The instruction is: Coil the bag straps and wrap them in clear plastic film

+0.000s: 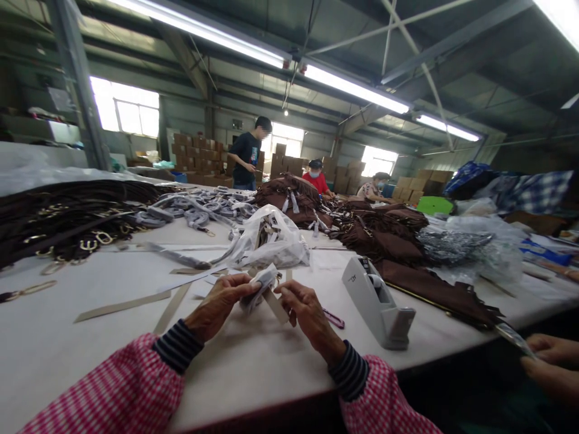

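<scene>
My left hand (218, 306) pinches a small coiled bundle (254, 295) wrapped in pale grey-white material, held just above the white table. A bit of metal hardware shows at its top edge. My right hand (310, 310) grips a flat beige strip (275, 306) that lies against the bundle's right side. Whether the strip is fixed to the bundle I cannot tell. More beige strips (122, 306) lie on the table to the left. Beyond my hands sits a clear plastic bag (275, 250) with beige pieces inside. A pink-handled tool (333, 318) lies right of my right hand.
A grey tape dispenser (377, 307) stands at the right. Dark straps with gold hardware (81, 220) are piled left, grey-wrapped bundles (199, 208) behind. Brown fringed bags (380, 235) fill the back right. Another person's hands (554, 364) hold something at the right edge. Several people are farther back.
</scene>
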`<act>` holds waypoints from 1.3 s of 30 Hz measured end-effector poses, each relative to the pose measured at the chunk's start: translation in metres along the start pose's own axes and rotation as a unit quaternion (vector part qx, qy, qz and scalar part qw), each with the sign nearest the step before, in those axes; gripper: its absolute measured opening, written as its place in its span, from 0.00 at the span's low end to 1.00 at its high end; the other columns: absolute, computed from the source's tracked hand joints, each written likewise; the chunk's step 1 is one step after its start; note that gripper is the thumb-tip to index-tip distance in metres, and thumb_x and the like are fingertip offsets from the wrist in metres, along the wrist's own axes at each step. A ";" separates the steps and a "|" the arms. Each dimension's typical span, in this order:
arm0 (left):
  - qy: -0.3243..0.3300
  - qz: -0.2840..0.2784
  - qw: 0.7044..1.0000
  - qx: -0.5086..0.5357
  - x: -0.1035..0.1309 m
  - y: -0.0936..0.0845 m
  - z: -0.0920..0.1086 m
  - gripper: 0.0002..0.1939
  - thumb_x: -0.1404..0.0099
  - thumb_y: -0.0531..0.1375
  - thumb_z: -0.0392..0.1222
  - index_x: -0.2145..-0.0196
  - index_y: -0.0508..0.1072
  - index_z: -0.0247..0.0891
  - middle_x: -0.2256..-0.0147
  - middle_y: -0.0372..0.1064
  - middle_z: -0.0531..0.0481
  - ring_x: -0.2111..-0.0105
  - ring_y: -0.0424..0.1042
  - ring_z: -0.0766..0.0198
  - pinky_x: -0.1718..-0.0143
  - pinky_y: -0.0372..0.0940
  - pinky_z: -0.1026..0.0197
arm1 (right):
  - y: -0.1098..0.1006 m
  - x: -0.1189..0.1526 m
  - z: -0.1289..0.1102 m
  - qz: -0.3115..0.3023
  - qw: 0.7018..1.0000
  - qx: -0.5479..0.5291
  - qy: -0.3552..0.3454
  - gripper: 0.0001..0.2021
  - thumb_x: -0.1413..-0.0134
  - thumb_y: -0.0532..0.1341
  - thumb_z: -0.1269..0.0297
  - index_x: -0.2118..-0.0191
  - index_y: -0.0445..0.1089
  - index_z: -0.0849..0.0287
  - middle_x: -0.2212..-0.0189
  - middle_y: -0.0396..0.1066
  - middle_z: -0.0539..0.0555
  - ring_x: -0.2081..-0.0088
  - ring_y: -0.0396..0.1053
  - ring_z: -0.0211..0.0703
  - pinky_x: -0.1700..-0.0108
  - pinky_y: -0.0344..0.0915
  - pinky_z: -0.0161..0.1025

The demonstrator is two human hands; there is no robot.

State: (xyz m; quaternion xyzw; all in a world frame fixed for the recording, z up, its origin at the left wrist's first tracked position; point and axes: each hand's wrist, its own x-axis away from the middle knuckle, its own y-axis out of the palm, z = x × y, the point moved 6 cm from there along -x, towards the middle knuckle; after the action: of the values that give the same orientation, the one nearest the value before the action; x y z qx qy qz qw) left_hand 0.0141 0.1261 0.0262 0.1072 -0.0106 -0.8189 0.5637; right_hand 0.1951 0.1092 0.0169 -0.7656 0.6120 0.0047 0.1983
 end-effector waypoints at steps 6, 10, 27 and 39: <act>0.001 -0.001 1.000 -0.020 0.002 0.006 0.003 0.15 0.40 0.70 0.50 0.73 0.79 0.35 0.75 0.69 0.52 0.74 0.62 0.64 0.70 0.55 0.62 | 0.001 0.043 -0.031 0.077 0.877 0.341 -0.329 0.17 0.35 0.55 0.75 0.44 0.67 0.55 0.51 0.72 0.60 0.55 0.71 0.47 0.55 0.71 0.43; 0.054 -0.009 0.987 -0.150 0.007 0.015 0.012 0.10 0.41 0.71 0.45 0.72 0.79 0.37 0.73 0.71 0.51 0.72 0.64 0.61 0.68 0.55 0.60 | 0.008 0.059 -0.045 0.080 0.824 0.394 -0.399 0.11 0.31 0.54 0.77 0.60 0.72 0.57 0.55 0.73 0.59 0.56 0.71 0.46 0.57 0.70 0.40; 0.190 -0.037 0.882 -0.430 0.024 0.042 -0.009 0.07 0.39 0.67 0.41 0.63 0.75 0.40 0.64 0.75 0.45 0.61 0.70 0.50 0.58 0.56 0.53 | -0.002 0.023 -0.023 -0.079 0.928 0.342 -0.122 0.07 0.38 0.65 0.74 0.67 0.77 0.58 0.67 0.75 0.51 0.64 0.72 0.41 0.61 0.61 0.34; 0.119 0.019 0.926 -0.357 0.024 0.038 -0.011 0.21 0.45 0.66 0.32 0.55 0.67 0.43 0.63 0.78 0.47 0.62 0.74 0.50 0.58 0.61 0.53 | -0.002 -0.021 -0.009 -0.210 0.965 0.155 0.028 0.06 0.57 0.67 0.77 0.71 0.75 0.62 0.77 0.75 0.46 0.75 0.71 0.37 0.72 0.63 0.30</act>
State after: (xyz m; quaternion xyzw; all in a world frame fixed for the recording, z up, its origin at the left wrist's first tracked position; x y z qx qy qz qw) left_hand 0.0433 0.0911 0.0166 -0.0048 0.3479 -0.7386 0.5774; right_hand 0.1900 0.1266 0.0308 -0.8364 0.4363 -0.1535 0.2942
